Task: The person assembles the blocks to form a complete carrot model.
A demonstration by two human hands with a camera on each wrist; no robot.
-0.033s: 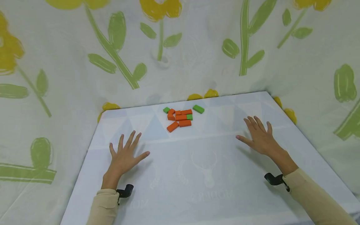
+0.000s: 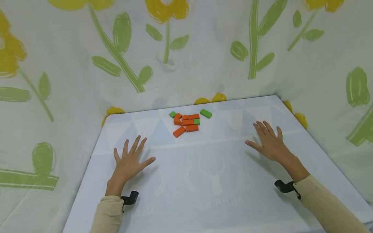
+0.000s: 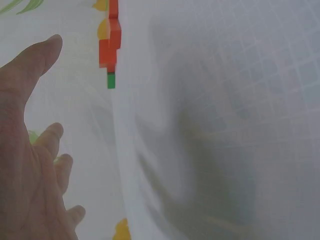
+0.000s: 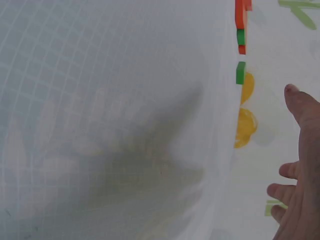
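My left hand [image 2: 128, 165] hovers over the left part of the table with its fingers spread and nothing in it. Over the right part, my right hand [image 2: 271, 145] is likewise spread and holds nothing; shadows fall on the table below both. Between and beyond them, several orange blocks [image 2: 192, 128] lie in a loose cluster toward the back edge. A small green block [image 2: 196, 122] adjoins an orange one, another green block [image 2: 173, 114] sits at the cluster's left, and a longer green block [image 2: 206, 113] lies apart at its right.
The pale table [image 2: 204, 213] has triangle patterns and a faint deer-head print. Behind it and at both sides hangs a white curtain [image 2: 198, 74] with yellow flowers and green leaves. Each wrist wears a black camera mount [image 2: 130, 198].
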